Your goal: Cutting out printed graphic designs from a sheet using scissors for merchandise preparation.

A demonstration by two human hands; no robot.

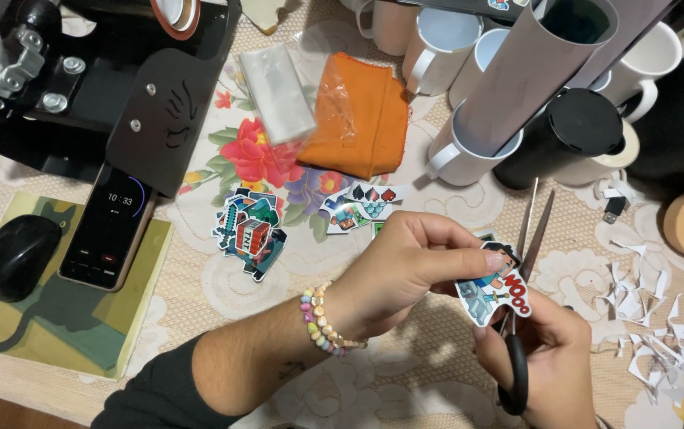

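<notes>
My left hand (405, 266), with a bead bracelet on the wrist, pinches a colourful cut-out sticker (491, 291) between thumb and fingers. My right hand (544, 357) grips black-handled scissors (526, 262), whose blades point up and away, slightly apart, right beside the sticker's edge. A small pile of finished stickers (250, 232) lies on the floral tablecloth to the left, and a few more stickers (358, 205) lie just above my left hand.
White paper scraps (651, 318) litter the right side. Several white mugs (445, 48), a black cup (568, 135) and a grey tube (532, 71) stand at the back. An orange cloth (362, 111), a phone (111, 226), a black mouse (15, 256) and a black press machine (80, 79) sit left.
</notes>
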